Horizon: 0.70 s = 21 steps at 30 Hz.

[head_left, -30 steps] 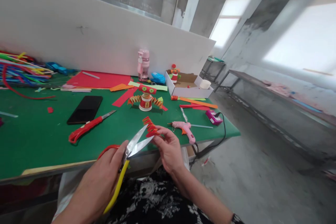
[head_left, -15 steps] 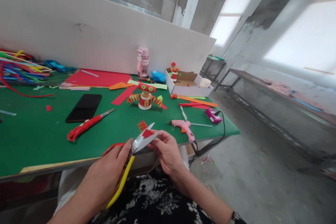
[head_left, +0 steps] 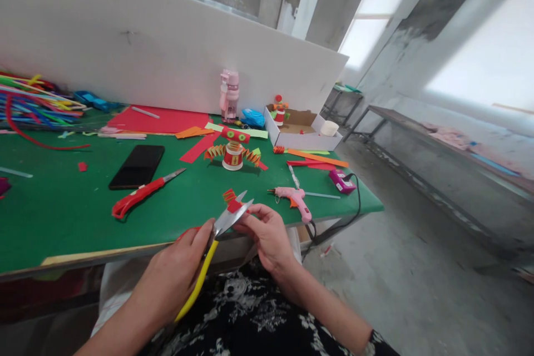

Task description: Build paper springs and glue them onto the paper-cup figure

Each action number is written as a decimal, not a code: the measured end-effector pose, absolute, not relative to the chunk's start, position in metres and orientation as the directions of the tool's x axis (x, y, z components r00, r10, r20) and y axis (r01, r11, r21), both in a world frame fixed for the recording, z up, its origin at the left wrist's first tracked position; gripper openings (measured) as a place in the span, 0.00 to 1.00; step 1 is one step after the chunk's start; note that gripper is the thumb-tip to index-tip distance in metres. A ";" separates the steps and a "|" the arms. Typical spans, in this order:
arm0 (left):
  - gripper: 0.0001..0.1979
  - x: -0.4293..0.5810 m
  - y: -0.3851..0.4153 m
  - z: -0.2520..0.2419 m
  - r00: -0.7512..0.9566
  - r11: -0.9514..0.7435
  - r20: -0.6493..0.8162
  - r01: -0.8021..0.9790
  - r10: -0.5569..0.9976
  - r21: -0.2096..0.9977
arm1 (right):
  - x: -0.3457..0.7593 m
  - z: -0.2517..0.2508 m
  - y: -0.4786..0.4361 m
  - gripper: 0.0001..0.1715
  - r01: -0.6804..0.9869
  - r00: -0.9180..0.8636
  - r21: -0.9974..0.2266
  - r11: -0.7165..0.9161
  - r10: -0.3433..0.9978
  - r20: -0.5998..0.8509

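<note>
My left hand [head_left: 177,261] is wrapped round the red and yellow handles of a pair of scissors [head_left: 227,222]. Between the blades lies a small red piece of paper [head_left: 235,206], pinched at its right side by the fingertips of my right hand [head_left: 267,236]. Just behind the blades, on the green table, is a folded red and orange paper strip [head_left: 229,195]. Farther back stands a paper-cup figure [head_left: 232,157] with a red roll for a head, green eyes and pleated arms. To the right of my hands lies a pink glue gun [head_left: 294,198].
A red utility knife [head_left: 144,194] with its blade out and a black phone [head_left: 137,167] lie at the left. At the back stand a pink bottle [head_left: 230,97] and a white box [head_left: 287,141]. A cable [head_left: 359,200] hangs over the table's right edge from a purple block [head_left: 342,182].
The scissor blades have come closer together on the red paper. The whole view has shifted slightly; both hands keep their hold.
</note>
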<state>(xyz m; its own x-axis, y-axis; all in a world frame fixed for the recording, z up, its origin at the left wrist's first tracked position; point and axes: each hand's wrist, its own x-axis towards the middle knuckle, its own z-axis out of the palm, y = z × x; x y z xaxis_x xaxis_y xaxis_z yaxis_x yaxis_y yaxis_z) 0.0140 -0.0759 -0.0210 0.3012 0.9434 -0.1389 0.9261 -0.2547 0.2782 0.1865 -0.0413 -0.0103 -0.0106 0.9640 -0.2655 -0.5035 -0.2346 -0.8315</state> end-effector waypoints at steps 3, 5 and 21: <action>0.30 0.016 -0.076 -0.015 0.279 -0.250 -0.126 0.946 0.952 0.205 | 0.187 -0.011 -0.042 0.20 -0.508 -0.030 -0.821 -0.258 0.959 -0.283; 0.29 0.016 -0.076 -0.015 0.278 -0.254 -0.117 0.949 0.953 0.184 | 0.187 -0.012 -0.042 0.20 -0.513 -0.036 -0.815 -0.269 0.956 -0.293; 0.30 0.004 -0.078 -0.047 0.327 -0.275 -0.077 0.883 0.942 0.381 | 0.190 -0.013 -0.041 0.20 -0.529 -0.048 -0.804 -0.270 0.956 -0.290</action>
